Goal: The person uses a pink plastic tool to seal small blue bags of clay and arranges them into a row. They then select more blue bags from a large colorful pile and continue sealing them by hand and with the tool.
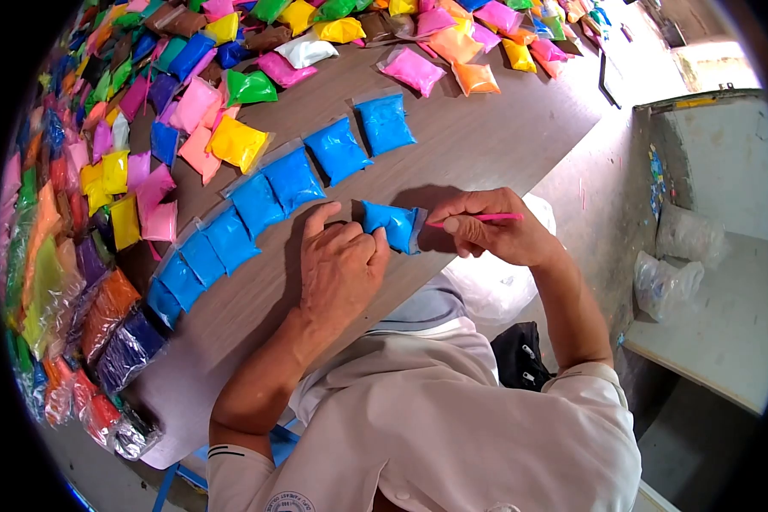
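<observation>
Taking the single blue packet (389, 225) as the dial's centre, it lies on the table (503, 128), its clear edge facing 3 o'clock; the right hand (505, 229), at 3 o'clock, has thumb and fingers closed round a pink stick (502, 217), whose tip is at that clear edge; the left hand (340, 260), at 8 o'clock, has its forefinger stretched out and its other fingers curled, the thumb touching the packet, though whether it pinches the plastic I cannot tell; an arc of blue packets (293, 181) curves from 12 o'clock round past 9; beyond it, at 10 o'clock, lies a yellow packet (239, 143); a white plastic bag (491, 282) sits at 4 o'clock.
</observation>
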A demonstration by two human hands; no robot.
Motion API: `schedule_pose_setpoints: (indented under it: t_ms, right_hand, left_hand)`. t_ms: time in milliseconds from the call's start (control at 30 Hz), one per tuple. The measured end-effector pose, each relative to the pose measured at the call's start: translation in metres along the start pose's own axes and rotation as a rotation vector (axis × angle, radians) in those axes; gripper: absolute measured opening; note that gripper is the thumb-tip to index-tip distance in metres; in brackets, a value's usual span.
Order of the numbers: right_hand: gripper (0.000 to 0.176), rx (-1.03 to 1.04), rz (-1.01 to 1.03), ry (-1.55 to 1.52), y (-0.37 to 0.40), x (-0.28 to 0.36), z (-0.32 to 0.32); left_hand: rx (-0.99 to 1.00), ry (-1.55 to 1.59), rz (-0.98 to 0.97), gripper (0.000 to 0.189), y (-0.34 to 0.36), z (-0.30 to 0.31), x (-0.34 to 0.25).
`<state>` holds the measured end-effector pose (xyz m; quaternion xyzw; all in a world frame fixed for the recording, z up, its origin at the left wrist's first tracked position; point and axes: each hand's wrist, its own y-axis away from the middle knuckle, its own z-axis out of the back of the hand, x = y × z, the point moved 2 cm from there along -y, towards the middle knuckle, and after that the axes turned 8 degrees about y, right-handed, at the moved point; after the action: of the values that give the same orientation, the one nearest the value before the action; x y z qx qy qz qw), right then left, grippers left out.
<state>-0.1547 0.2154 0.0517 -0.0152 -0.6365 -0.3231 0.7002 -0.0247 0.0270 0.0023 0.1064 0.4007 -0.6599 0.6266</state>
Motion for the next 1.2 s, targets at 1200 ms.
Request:
schedule_pose_setpoints:
  t_ms: [1200]
  right_hand:
    - [0.014,-0.677,0.128,0.1,0.019,-0.033,-0.068]
  left_hand:
    - [-0.027,-0.007,-0.033,0.033,0.0,0.001,0.0]
